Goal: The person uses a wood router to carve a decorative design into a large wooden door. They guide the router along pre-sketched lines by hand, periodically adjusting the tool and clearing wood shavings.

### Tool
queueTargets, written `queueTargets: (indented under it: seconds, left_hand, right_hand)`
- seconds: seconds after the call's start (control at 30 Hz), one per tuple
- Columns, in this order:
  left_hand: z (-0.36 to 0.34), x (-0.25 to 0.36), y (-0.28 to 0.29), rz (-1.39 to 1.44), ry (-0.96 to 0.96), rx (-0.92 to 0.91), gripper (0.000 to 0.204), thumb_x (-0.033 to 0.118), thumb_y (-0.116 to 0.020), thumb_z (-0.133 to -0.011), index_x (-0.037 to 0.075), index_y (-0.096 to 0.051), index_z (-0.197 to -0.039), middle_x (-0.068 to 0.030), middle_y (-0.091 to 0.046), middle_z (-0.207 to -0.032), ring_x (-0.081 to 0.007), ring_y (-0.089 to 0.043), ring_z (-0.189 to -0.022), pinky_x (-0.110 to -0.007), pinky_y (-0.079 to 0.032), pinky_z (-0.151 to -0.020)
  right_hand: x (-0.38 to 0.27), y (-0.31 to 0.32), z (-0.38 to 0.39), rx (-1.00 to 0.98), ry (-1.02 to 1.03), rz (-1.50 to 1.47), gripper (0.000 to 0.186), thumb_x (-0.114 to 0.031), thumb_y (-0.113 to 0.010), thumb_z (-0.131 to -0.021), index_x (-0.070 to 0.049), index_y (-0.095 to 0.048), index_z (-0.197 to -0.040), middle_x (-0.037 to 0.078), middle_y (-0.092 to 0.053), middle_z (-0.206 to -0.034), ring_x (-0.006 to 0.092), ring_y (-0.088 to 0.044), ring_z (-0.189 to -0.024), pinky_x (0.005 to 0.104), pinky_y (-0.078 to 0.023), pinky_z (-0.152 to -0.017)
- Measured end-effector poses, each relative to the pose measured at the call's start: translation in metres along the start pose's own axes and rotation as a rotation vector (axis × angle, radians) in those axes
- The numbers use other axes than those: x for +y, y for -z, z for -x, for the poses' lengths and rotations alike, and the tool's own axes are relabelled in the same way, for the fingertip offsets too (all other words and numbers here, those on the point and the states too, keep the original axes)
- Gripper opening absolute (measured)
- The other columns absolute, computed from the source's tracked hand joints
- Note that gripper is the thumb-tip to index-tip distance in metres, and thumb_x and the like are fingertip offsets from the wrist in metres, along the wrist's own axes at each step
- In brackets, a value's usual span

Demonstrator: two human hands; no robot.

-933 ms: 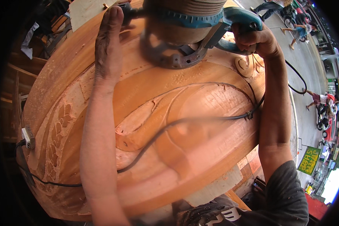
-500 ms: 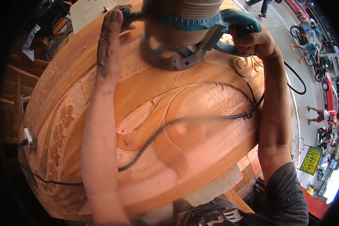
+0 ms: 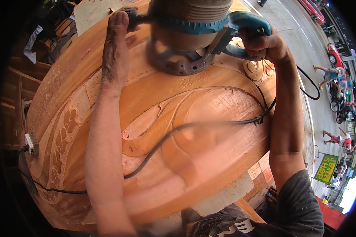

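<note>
A large router (image 3: 190, 33) with a teal collar and a dark ring base rests on a carved wooden panel (image 3: 154, 98) at the far side. My left hand (image 3: 116, 43) is wrapped round its black side knob, the fingers partly hidden. At the other side my right hand (image 3: 267, 43) grips the teal loop handle. Scrolls, leaf shapes and a long oval hollow are cut into the panel, and wood dust lies over it. The router's bit cannot be made out.
A black power cord (image 3: 178, 130) crosses the panel beneath my arms. A white plug connector (image 3: 31, 144) sits at the panel's left edge. Wooden pieces (image 3: 23, 85) stand at the left. On the right, a street holds people, motorbikes and a green sign (image 3: 326, 168).
The router has shifted very slightly to the left, with both hands still on it. In the street, passers-by and vehicles have changed place.
</note>
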State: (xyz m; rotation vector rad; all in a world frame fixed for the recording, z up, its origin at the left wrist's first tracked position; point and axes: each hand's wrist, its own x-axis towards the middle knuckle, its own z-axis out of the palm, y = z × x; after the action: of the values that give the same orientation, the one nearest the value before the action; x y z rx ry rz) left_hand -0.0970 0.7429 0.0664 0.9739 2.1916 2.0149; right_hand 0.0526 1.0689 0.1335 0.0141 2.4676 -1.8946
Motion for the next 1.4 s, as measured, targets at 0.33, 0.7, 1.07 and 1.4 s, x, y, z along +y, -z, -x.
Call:
queueTargets:
  seconds: [0.33,0.7,1.07,1.4]
  left_hand:
    - [-0.002,-0.001,-0.009,0.062,0.009,0.089,0.056,0.057,-0.037,-0.109,0.015,-0.055,-0.14,-0.0024,-0.059,-0.134,-0.0146,-0.059,-0.119,-0.037,-0.046,-0.102]
    - [0.001,0.001,-0.013,0.071,0.012,0.132,0.053,0.056,-0.036,-0.11,0.017,-0.055,-0.139,-0.0009,-0.059,-0.133,-0.0145,-0.059,-0.121,-0.038,-0.046,-0.104]
    - [0.001,0.002,-0.004,0.007,0.072,0.0,0.076,0.057,-0.029,-0.109,0.004,-0.019,-0.163,-0.0133,-0.021,-0.169,-0.0226,-0.025,-0.155,-0.046,-0.04,-0.119]
    - [0.006,-0.029,0.007,0.068,-0.024,0.037,0.074,0.053,-0.03,-0.11,0.002,-0.018,-0.163,-0.0133,-0.019,-0.169,-0.0233,-0.032,-0.153,-0.047,-0.041,-0.119]
  right_hand:
    - [0.006,0.009,0.0,-0.045,0.016,-0.061,0.035,-0.012,-0.075,-0.067,-0.001,-0.068,-0.099,0.004,-0.061,-0.07,0.0122,-0.053,-0.052,0.0271,-0.042,-0.051]
    - [0.013,0.012,0.001,-0.003,-0.027,-0.035,0.041,-0.012,-0.07,-0.061,0.004,-0.066,-0.098,0.007,-0.058,-0.065,0.0145,-0.051,-0.051,0.0294,-0.044,-0.05]
    - [0.012,0.01,0.004,0.002,-0.026,-0.04,0.042,-0.014,-0.07,-0.06,0.004,-0.066,-0.097,0.006,-0.057,-0.063,0.0143,-0.05,-0.05,0.029,-0.043,-0.049]
    - [0.011,0.008,0.004,-0.02,-0.019,-0.042,0.039,-0.014,-0.07,-0.063,0.004,-0.066,-0.097,0.004,-0.056,-0.063,0.0143,-0.051,-0.05,0.0295,-0.043,-0.05]
